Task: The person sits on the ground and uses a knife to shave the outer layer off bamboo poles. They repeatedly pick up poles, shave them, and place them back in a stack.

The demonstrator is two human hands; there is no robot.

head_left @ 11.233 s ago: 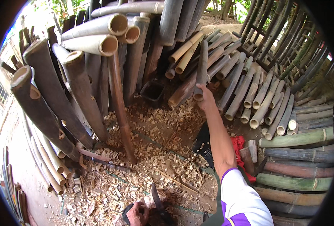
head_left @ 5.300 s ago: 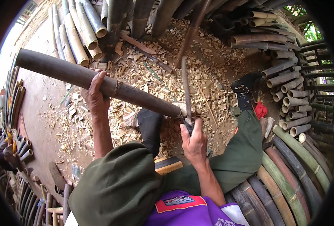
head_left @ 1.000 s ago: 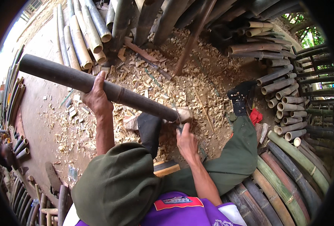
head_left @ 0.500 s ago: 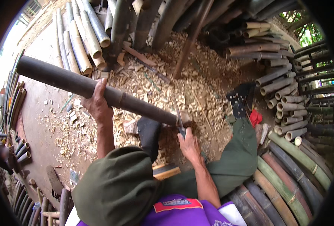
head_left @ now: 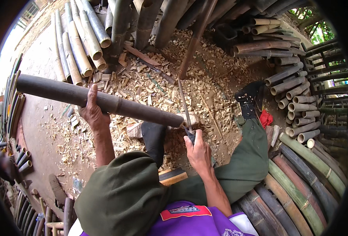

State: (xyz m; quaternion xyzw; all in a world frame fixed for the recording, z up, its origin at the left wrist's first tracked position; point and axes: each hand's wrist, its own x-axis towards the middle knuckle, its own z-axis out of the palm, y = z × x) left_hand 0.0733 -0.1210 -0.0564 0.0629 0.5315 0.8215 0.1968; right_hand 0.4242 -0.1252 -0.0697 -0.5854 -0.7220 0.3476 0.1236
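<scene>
A dark bamboo tube (head_left: 138,110) slants across the middle, its left end higher than its right. My left hand (head_left: 92,112) is closed around it left of its node, the thumb lying over the top. In my right hand (head_left: 199,151) is the dark handle of a knife (head_left: 185,104); its narrow blade points up and away, beside the tube's right end. Whether the blade touches the tube I cannot tell. Beneath that end lies a pale wood block (head_left: 134,131), partly covered by the tube and my dark-covered foot (head_left: 153,143).
Pale wood chips (head_left: 174,98) cover the ground. A large blade with a dark handle (head_left: 144,57) lies beyond the tube, near a leaning pole (head_left: 195,39). Bamboo tubes stand at the back (head_left: 121,27), and others are stacked at right (head_left: 293,88) and lower right (head_left: 303,192).
The tube's left end has dropped and its right end has risen a little, so it lies flatter. My left hand has shifted slightly left. My right hand still grips the knife.
</scene>
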